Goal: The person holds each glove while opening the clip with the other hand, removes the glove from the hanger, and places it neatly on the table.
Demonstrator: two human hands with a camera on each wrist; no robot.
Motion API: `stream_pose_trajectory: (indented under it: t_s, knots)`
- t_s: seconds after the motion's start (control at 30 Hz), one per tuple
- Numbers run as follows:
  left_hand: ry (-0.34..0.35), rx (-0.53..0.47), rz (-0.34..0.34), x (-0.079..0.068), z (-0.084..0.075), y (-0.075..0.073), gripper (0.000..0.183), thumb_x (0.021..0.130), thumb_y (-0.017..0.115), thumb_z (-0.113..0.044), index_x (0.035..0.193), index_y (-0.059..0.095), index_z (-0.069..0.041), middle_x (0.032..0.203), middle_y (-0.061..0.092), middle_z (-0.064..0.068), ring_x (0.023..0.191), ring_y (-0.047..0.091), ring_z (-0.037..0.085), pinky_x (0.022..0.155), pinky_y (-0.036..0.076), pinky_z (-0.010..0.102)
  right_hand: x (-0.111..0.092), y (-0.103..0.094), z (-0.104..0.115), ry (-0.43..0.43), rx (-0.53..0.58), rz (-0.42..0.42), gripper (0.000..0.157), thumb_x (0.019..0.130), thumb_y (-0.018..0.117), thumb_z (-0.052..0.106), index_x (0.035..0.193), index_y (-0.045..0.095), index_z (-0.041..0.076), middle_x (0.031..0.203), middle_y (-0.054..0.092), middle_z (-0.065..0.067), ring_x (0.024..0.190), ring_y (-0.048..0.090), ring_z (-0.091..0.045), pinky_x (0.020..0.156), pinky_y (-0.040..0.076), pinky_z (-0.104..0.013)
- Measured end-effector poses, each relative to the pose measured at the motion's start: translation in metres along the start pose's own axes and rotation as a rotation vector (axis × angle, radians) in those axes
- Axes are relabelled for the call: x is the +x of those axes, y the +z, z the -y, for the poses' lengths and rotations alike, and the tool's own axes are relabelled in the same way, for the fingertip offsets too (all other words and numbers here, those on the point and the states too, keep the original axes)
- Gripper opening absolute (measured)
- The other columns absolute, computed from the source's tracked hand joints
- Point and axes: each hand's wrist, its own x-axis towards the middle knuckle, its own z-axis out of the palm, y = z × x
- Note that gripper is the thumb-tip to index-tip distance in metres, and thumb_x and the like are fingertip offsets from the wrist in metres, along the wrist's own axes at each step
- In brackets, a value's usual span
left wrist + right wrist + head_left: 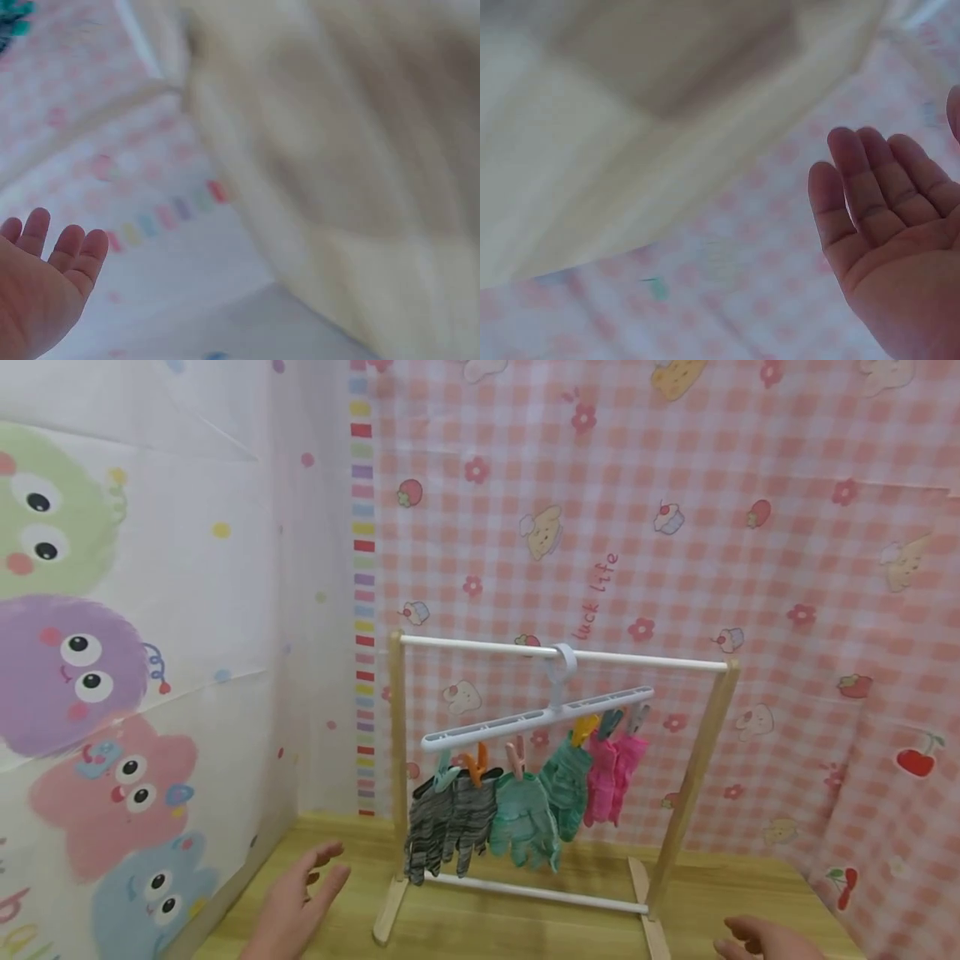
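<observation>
My left hand (295, 902) hovers over the table to the left of a small wooden rack (693, 777), its fingers relaxed and holding nothing. At the lower right edge of the head view my right hand (765, 939) is partly cut off; the right wrist view shows its fingers (870, 180) extended and the palm bare. A light grey hanger (517, 720) hangs tilted from the rack's white top bar (480, 647). Colored clips hold gloves on it: grey striped gloves (450, 818), green gloves (525, 818) and pink gloves (615, 772).
The rack stands on a wood-grain table (345, 860), with its feet (390, 910) and a white lower bar (540, 893) near the surface. Behind it hangs a pink checked cloth (525, 468). A white sheet with cartoon figures (75, 668) covers the left side.
</observation>
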Motion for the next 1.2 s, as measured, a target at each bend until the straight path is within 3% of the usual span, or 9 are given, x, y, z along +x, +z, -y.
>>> stream_pose_trajectory:
  t_s: [0.23, 0.43, 0.63, 0.73, 1.2]
  knots:
    - [0.187, -0.054, -0.137, -0.013, -0.054, 0.007, 0.052, 0.105, 0.067, -0.047, 0.145, 0.064, -0.014, 0.146, 0.068, 0.007, 0.131, 0.066, 0.035, 0.105, 0.057, 0.055, -0.017, 0.002, 0.080, -0.191, 0.033, -0.005, 0.057, 0.106, 0.066, 0.041, 0.135, 0.066, -0.008, 0.119, 0.077, -0.019, 0.102, 0.075, -0.034, 0.084, 0.061, -0.054]
    - [0.302, -0.035, -0.211, -0.008, -0.081, 0.015, 0.056, 0.097, 0.079, -0.044, 0.144, 0.065, -0.017, 0.143, 0.071, 0.001, 0.131, 0.067, 0.030, 0.105, 0.057, 0.055, -0.028, 0.001, 0.129, -0.349, 0.112, 0.069, 0.053, 0.108, 0.064, 0.037, 0.139, 0.065, -0.006, 0.127, 0.075, -0.022, 0.109, 0.075, -0.035, 0.085, 0.063, -0.050]
    - [0.364, -0.021, -0.236, 0.001, -0.095, 0.020, 0.060, 0.093, 0.084, -0.041, 0.143, 0.066, -0.015, 0.143, 0.071, 0.004, 0.129, 0.068, 0.033, 0.103, 0.057, 0.057, -0.034, 0.003, 0.168, -0.580, 0.062, 0.017, 0.043, 0.108, 0.065, 0.033, 0.134, 0.070, 0.000, 0.124, 0.078, -0.012, 0.099, 0.074, -0.007, 0.078, 0.061, -0.028]
    - [0.390, -0.013, -0.240, 0.005, -0.101, 0.021, 0.061, 0.092, 0.085, -0.042, 0.144, 0.066, -0.014, 0.144, 0.070, 0.006, 0.131, 0.067, 0.033, 0.104, 0.057, 0.057, -0.036, 0.003, 0.185, -0.660, 0.034, -0.030, 0.042, 0.107, 0.066, 0.034, 0.132, 0.071, 0.001, 0.121, 0.080, -0.008, 0.098, 0.073, -0.003, 0.077, 0.059, -0.022]
    - [0.399, -0.007, -0.240, 0.005, -0.105, 0.019, 0.060, 0.090, 0.087, -0.040, 0.141, 0.068, -0.012, 0.142, 0.070, 0.013, 0.134, 0.065, 0.037, 0.108, 0.054, 0.061, -0.034, 0.003, 0.218, -0.796, 0.003, -0.075, 0.037, 0.105, 0.071, 0.031, 0.128, 0.073, 0.002, 0.109, 0.081, 0.000, 0.095, 0.071, 0.000, 0.076, 0.059, -0.023]
